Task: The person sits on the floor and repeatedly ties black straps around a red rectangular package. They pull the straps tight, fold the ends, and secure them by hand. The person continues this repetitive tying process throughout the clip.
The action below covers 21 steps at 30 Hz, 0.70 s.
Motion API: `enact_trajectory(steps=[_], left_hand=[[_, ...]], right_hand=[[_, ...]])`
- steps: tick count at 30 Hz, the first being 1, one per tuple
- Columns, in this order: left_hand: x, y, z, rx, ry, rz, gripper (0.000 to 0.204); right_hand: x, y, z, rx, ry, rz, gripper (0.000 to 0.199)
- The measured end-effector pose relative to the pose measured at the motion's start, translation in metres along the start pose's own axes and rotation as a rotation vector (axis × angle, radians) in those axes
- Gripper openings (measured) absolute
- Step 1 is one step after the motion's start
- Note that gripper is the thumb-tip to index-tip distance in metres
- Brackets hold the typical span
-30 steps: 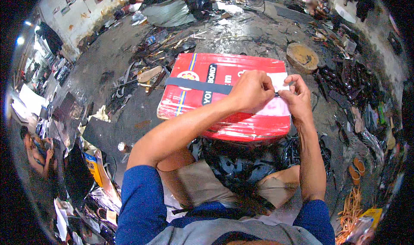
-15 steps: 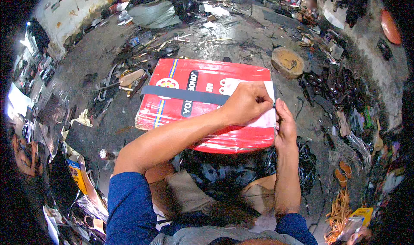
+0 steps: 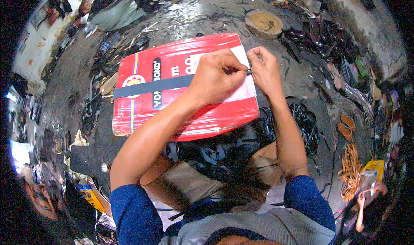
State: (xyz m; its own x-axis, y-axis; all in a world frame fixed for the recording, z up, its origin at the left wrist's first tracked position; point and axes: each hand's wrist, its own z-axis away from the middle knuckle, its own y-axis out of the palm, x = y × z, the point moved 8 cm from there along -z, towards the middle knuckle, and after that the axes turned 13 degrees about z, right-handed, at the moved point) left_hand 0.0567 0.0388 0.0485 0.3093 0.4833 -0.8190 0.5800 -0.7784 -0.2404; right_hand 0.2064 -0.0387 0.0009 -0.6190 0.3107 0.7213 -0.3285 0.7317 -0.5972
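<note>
A red box-like block (image 3: pixel 185 120), shiny as if wrapped in clear film, lies across my lap with a pale sheet (image 3: pixel 243 92) on its right part. A dark grey flat strap (image 3: pixel 151 88) runs over its top and passes beneath my left hand (image 3: pixel 215 76). The left thumb and finger pinch a small dark end at the block's right edge, which looks like the strap's end. Just beyond that edge is my right hand (image 3: pixel 266 70), its fingers bent close to the dark end. Whatever it holds is hidden.
Black strips lie in a tangled heap (image 3: pixel 304 126) right of my knee. A round wooden block (image 3: pixel 264 24) stands at far right, near a pile of dark pieces (image 3: pixel 319 42). Orange-brown strips (image 3: pixel 350 169) and brown soles (image 3: pixel 346 127) lie at right. Another person's arm (image 3: pixel 361 212) shows at lower right.
The block and both hands have shifted left and up in the picture as the view turned, and the block looks tilted. My right thumb and forefinger have lifted away from the block's edge.
</note>
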Motion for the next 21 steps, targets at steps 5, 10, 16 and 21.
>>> enact_trajectory(steps=[5,10,16,21], left_hand=[[0.004,0.002,0.000,0.012,-0.015,0.001,0.005],[0.002,0.001,-0.002,-0.005,-0.047,0.030,0.004],[0.004,0.008,-0.005,0.012,-0.012,0.016,0.008],[0.007,0.009,-0.011,0.033,-0.058,0.030,0.007]], right_hand=[[-0.061,0.041,0.023,-0.055,0.138,-0.273,0.028],[-0.180,0.111,0.082,0.027,0.265,-0.040,0.028],[-0.315,0.169,0.172,-0.014,0.390,0.103,0.030],[-0.359,0.185,0.177,-0.106,0.458,0.270,0.016]])
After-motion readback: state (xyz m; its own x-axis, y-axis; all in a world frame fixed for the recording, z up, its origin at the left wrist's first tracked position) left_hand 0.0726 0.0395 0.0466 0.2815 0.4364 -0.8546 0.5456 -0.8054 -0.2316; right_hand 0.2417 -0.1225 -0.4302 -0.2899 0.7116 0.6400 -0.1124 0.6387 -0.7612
